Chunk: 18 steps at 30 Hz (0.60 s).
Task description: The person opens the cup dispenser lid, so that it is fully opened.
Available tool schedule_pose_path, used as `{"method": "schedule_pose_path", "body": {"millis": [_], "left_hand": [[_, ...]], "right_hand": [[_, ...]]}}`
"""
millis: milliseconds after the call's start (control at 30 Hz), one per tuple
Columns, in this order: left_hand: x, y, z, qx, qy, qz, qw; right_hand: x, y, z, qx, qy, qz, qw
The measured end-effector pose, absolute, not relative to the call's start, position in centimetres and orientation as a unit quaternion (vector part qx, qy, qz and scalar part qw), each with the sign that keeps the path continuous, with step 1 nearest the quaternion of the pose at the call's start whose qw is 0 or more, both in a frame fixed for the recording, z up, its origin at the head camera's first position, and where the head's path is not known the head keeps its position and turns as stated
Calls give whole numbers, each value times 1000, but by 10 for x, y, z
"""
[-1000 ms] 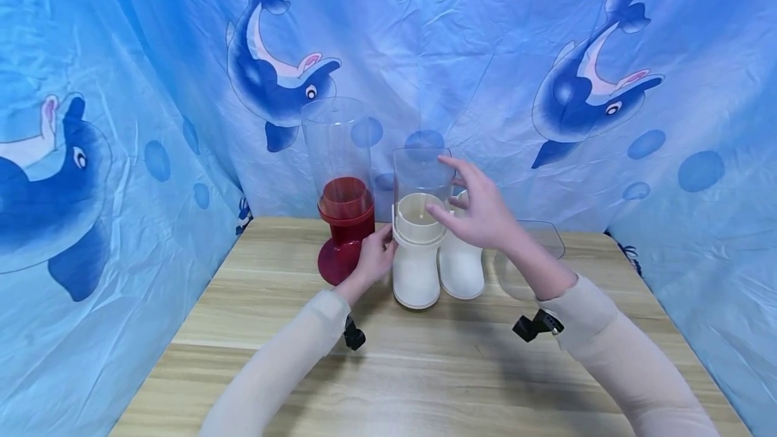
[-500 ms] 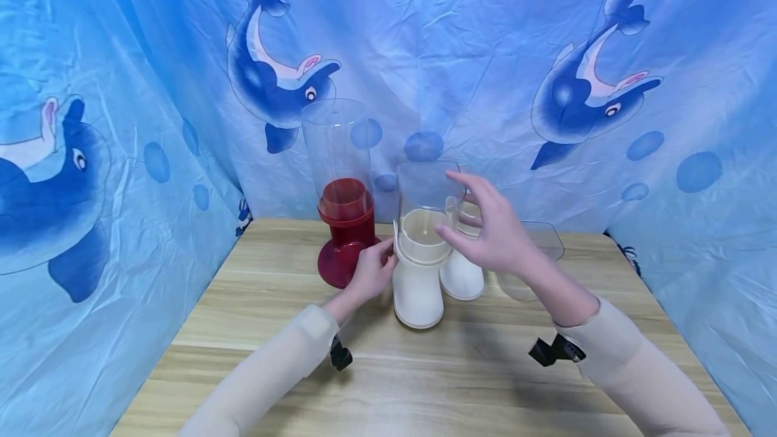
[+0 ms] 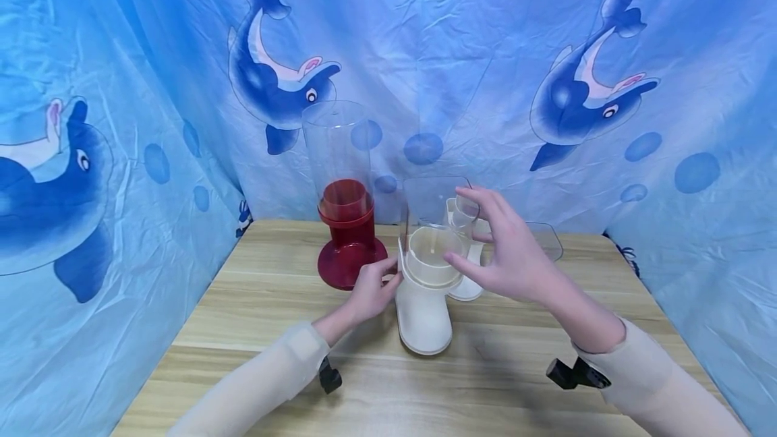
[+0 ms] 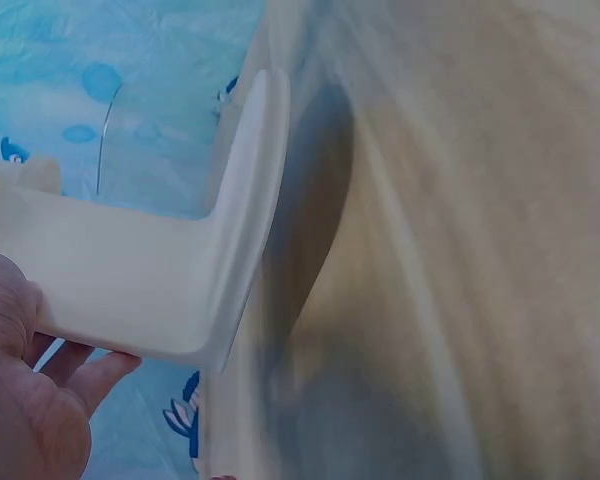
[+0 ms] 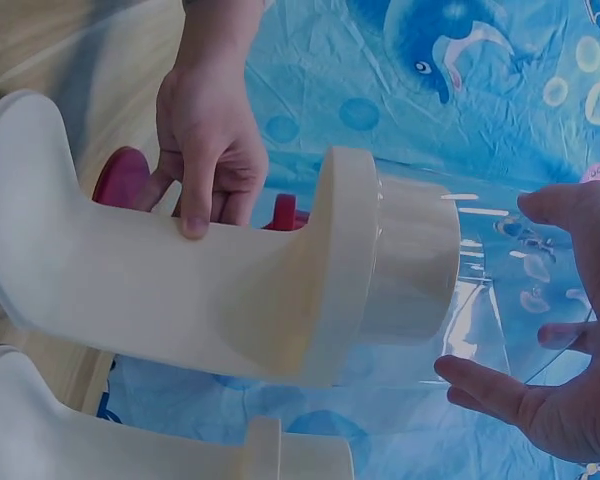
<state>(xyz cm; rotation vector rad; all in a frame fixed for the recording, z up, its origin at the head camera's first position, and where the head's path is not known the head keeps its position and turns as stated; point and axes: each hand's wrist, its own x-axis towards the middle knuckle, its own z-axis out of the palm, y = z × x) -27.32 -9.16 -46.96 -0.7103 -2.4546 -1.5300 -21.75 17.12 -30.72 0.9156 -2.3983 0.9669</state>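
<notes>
A white pet-feeder-like base with a round collar stands in front of me, a clear tube on its top. My left hand grips the base's neck from the left; in the right wrist view its thumb lies on the neck. My right hand curls around the right side of the clear tube, thumb in front and fingers behind. The right wrist view shows the tube between its spread thumb and fingers. The left wrist view has the base above the left fingers.
Just left stands a red base with a taller clear tube. A second white base is behind and right, partly hidden. Another clear piece lies farther right. A blue dolphin-print curtain surrounds the wooden table.
The white base and its clear tube have moved toward me and slightly right, both hands travelling with them. More of the second white base's top now shows behind. The red base stays put.
</notes>
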Motion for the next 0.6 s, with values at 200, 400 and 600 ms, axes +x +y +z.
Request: {"method": "schedule_pose_path", "body": {"millis": [200,400,600], "left_hand": [[-264,-93,-472,-232,-828,-507,58],[-256,-95,-480,-238,-820,-517,52],[-248,-93,-485,-241,-814,-527,37]], "right_hand": [[-210,173,-313,336,-861,323,203],[-203,171,-318,346,-856,331,193],[-199,170,-324,355,-848,346,188]]}}
